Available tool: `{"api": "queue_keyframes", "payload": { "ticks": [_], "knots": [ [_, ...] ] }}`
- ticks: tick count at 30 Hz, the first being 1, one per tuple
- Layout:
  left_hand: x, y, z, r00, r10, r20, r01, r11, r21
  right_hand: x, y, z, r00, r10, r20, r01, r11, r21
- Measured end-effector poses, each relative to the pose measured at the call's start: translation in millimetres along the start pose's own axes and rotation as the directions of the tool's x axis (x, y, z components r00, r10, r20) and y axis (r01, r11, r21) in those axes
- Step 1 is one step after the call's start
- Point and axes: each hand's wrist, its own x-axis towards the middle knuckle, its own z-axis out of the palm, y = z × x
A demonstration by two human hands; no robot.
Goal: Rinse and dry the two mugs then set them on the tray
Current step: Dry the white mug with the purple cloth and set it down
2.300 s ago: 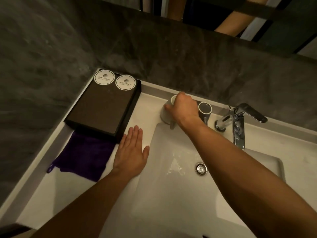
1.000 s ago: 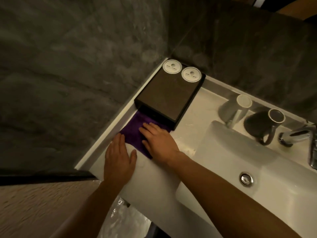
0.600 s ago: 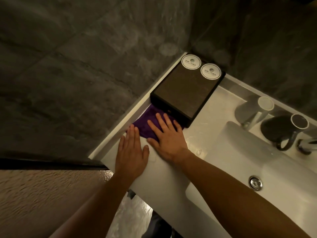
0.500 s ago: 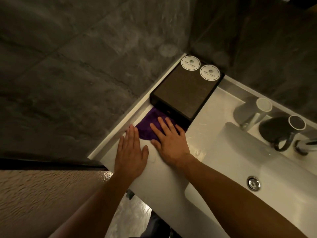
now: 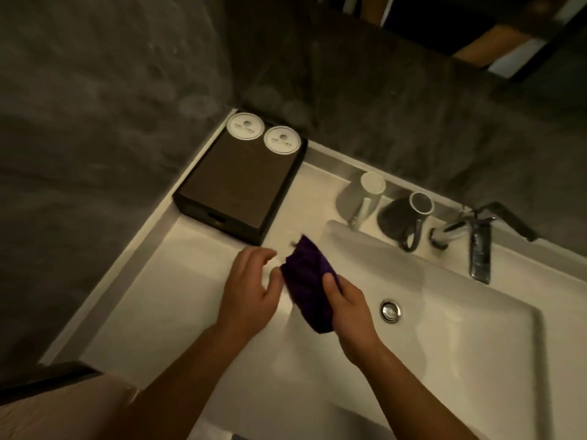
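Observation:
A grey-white mug (image 5: pixel 359 195) and a dark mug (image 5: pixel 401 214) stand on the counter ledge behind the sink basin (image 5: pixel 444 300), both apart from my hands. The dark tray (image 5: pixel 238 185) sits at the back left corner with two round white coasters (image 5: pixel 245 126) on its far end. My right hand (image 5: pixel 346 308) grips a purple cloth (image 5: pixel 309 281) above the basin's left rim. My left hand (image 5: pixel 252 289) hovers just left of the cloth with its fingers curled and apart, and I cannot tell whether it touches the cloth.
A chrome faucet (image 5: pixel 473 239) stands right of the dark mug. The drain (image 5: pixel 390 310) lies in the basin's middle. A dark stone wall runs along the left and back. White counter (image 5: pixel 178 296) stretches left of the basin.
The purple cloth was lying by the tray under my right hand; it is lifted now and held over the basin's left rim. My left hand has left the counter.

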Motion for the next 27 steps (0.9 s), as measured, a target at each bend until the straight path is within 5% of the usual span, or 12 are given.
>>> {"api": "queue_keyframes", "payload": {
  "ticks": [4, 10, 21, 27],
  "knots": [
    [73.0, 56.9, 71.0, 0.986, -0.09, 0.143, 0.113, 0.98, -0.165, -15.5, -2.3, -47.3, 0.988, 0.143, -0.063, -0.096, 0.873, 0.478],
    [127.4, 95.1, 149.0, 0.935, -0.294, 0.197, 0.308, 0.951, -0.04, -27.3, 3.9, -90.0, 0.953, 0.226, -0.204, -0.05, 0.777, 0.628],
    [105.0, 104.8, 149.2, 0.934, -0.28, 0.222, 0.335, 0.902, -0.271, -15.8, -7.5, -100.8, 0.92, 0.144, -0.365, 0.027, 0.904, 0.427],
    [79.2, 119.6, 116.4, 0.943, -0.246, 0.226, 0.304, 0.913, -0.274, -1.3, -46.2, -93.8, 0.854, -0.119, -0.507, 0.211, 0.969, 0.126]
  ]
}}
